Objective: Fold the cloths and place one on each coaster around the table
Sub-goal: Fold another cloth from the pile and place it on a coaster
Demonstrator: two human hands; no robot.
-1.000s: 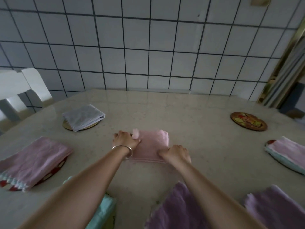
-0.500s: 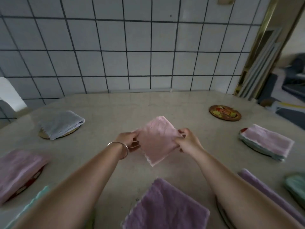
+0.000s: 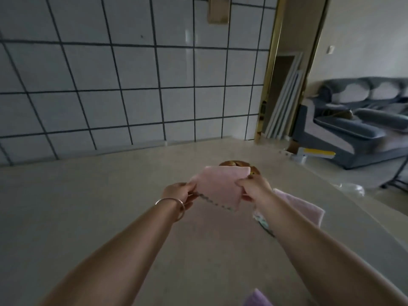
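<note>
Currently both hands hold a folded pale pink terry cloth (image 3: pixel 218 188) in the air above the beige stone-look table (image 3: pixel 88 217), just in front of a round brown patterned coaster (image 3: pixel 254 170) whose far rim shows past the cloth's top edge. Left hand (image 3: pixel 180 193), with a thin metal bangle (image 3: pixel 171 206) at the wrist, pinches the cloth's left edge between thumb and fingers; right hand (image 3: pixel 254 187) pinches the right edge, fingers closed on the fabric. Cloth is roughly square, so its long axis is hard to call; it hangs tilted, top edge running left to right toward the coaster, lower corner with a pale scalloped trim drooping toward the person. Judgement: step in hand is setting this cloth on the brown coaster. To do it well, keep both pinches until the cloth is centred over the disc, lower it flat so the folds do not spring open, then let go of both sides together. Another folded pink cloth (image 3: pixel 304 208) lies on the table just right of the right forearm, partly hidden. Avoid brushing it on the way.
</note>
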